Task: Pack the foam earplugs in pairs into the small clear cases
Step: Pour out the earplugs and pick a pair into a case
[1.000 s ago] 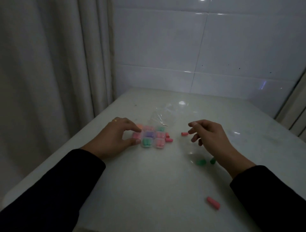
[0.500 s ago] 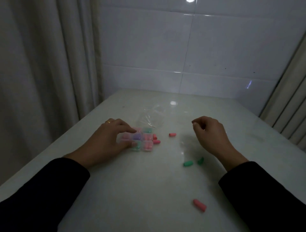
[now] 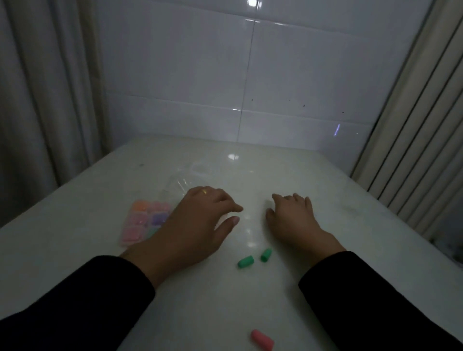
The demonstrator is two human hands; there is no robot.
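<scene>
Glossy table (image 3: 275, 175), glazed wall tiles (image 3: 175, 75)

A pale glossy table (image 3: 313, 175) butts against a white tiled wall (image 3: 288, 75); grey curtains (image 3: 45, 87) hang at the left; a ribbed panel (image 3: 413, 140) leans at the right.

green earplugs (image 3: 253, 258), pink earplug (image 3: 262, 339), white table (image 3: 350, 200)

1. Dim, greyish light is filling the room.
2. An overhead lamp is glaring off the glossy white wall tiles (image 3: 253, 3) and the pale polished tabletop (image 3: 233, 157).
3. Edges are bowing; details are looking soft.
</scene>
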